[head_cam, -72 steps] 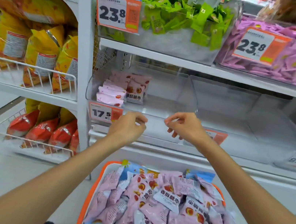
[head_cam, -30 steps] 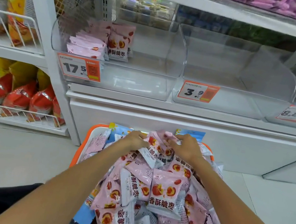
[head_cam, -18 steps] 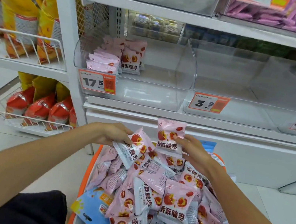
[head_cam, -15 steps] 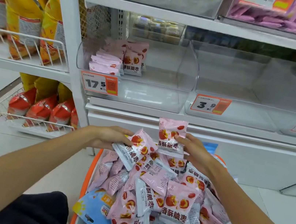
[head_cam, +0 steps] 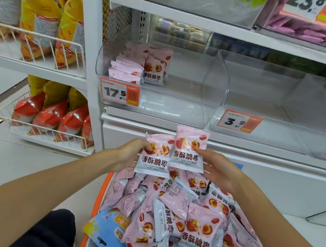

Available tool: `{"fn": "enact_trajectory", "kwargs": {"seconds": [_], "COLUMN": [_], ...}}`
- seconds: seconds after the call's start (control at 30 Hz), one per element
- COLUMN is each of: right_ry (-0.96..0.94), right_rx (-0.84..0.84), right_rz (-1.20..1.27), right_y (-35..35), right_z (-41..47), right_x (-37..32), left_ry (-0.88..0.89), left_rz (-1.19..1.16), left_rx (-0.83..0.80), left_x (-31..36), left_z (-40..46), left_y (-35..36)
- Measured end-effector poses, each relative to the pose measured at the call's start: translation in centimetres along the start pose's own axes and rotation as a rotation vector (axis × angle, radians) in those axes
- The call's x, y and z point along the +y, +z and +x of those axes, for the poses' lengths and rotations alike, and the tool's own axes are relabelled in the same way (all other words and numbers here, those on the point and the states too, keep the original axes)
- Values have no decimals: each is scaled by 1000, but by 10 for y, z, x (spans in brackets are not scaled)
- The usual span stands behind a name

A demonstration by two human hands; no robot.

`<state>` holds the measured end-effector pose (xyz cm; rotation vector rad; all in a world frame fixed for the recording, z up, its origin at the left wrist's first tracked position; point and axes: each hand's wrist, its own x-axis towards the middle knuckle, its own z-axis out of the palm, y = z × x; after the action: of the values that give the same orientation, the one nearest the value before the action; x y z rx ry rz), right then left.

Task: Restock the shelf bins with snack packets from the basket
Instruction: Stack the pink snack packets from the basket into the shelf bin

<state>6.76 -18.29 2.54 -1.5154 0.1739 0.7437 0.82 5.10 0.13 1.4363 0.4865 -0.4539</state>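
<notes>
Early going: the left hand (head_cam: pixel 129 156) and right hand (head_cam: pixel 219 171) each pinch 1 pink packet (head_cam: pixel 189 149) above the heaped basket (head_cam: pixel 102 190); the bin (head_cam: pixel 181 109) at 12 o'clock holds few.

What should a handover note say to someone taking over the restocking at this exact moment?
Left hand grips one pink packet; right hand holds another, both raised above the orange basket.
The basket is heaped with pink packets, plus one blue packet.
Done: a few pink packets sit in the 17.5 bin, at its left.
Left: place these two, then keep filling; the 3.9 bin has none.
</notes>
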Motion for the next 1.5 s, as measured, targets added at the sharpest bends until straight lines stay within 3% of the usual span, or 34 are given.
{"fn": "enact_trajectory", "kwargs": {"seconds": [0.2, 0.4, 0.53, 0.57, 0.63, 0.7, 0.77, 0.8, 0.87, 0.93, 1.13, 1.27, 1.37, 1.5], "right_ry": [-136, -128, -205, -229, -261, -110, 9, -23, -143, -146, -184, -9, 29, -106], "right_rx": [112, 111, 177, 202, 202, -43, -192, -176, -85, -41, 107, -52, -207, -253], "right_rz": [16, -89, -174, -279, -782, -1301, -1575, -1627, -1606, -1505, -927, -466, -404, -458], "right_y": [10, 40, 47, 43, 29, 24, 28, 32, 34, 31, 6, -8, -5, 11], "right_z": [-3, -7, -3, -4, -3, -3, -4, -4, -3, -3, 1, -7, -15, -23], "right_x": [-4, 18, 24, 25, 31, 48, 66, 72, 73, 63, 30, 5, -9, -21], "left_ry": [110, 61, 77, 75, 48, -5, -53, -70, -76, -82, -56, -33, -23, -45], "left_rz": [80, -114, 4, 11, -4, -46, -94, -110, -108, -73, 71, 131, 181, 177], "left_rx": [184, -30, -62, -37, 8, 62, 94, 97, 95, 121, 176, 161, 119, 2], "left_x": [8, 7, 3, 3, 2, 0, -1, -2, -1, 0, -4, -5, -4, 1], "left_z": [-3, -5, 1, 2, 4, 5, 5, 5, 3, 1, 1, 2, -1, -8], "left_y": [10, 32, 34, 31, 24, 16, 8, 4, 0, -3, -10, -15, -15, -7]}}
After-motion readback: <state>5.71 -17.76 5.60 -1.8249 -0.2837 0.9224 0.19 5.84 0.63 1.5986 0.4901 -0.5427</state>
